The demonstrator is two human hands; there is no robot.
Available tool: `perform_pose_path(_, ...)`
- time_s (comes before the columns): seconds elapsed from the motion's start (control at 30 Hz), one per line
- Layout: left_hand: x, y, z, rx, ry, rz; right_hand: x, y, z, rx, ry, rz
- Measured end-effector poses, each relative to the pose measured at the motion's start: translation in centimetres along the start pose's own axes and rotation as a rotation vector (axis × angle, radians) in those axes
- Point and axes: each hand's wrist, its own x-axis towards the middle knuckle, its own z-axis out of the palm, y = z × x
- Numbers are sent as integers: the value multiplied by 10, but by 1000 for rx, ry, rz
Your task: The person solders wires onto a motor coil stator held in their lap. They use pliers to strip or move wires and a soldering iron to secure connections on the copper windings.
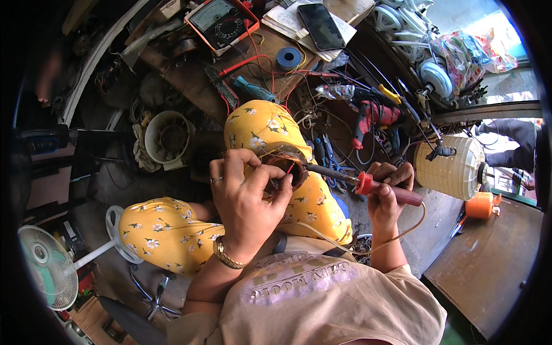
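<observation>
In the left hand, with thumb and forefinger nearly together, pinches a red lead at a copper-wound motor stator over yellow floral trousers; grips a soldering iron by its red handle in the right hand, with fingers curled snugly.

The winding is copper-brown, and the thin wire at it is red. Toward 3 o'clock, the soldering iron has a maroon handle, bright red collar and cream cord. The yellow trousers carry a white-flower pattern; at 6 o'clock, the shirt is beige with lilac print. At 11 o'clock, the multimeter is orange-red and black; at 12, the spool is blue. At 8, the fan has a white cage and green blades.
</observation>
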Motion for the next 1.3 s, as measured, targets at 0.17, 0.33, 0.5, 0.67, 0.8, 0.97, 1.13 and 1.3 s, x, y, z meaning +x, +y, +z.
perform_pose_path(0.17,-1,-1,3,-59,-8,-25,0,-1,2,-3,-13,2)
perform_pose_path(0.33,-2,0,5,-129,-12,-51,0,0,1,-6,-15,0)
perform_pose_path(0.5,-2,-2,6,-155,-20,-59,-1,2,0,0,-25,8)
perform_pose_path(0.67,-3,-1,6,-160,-24,-52,0,1,2,6,-21,7)
perform_pose_path(0.8,-3,-3,6,-178,-22,-56,0,1,4,0,-17,9)
perform_pose_path(0.97,-3,-3,7,-186,-11,-51,1,0,5,-2,-24,2)
perform_pose_path(1.13,-3,-4,8,-187,-7,-47,1,1,5,-8,-20,-6)
perform_pose_path(1.3,-3,-3,8,-184,0,-48,1,3,6,1,-11,-9)
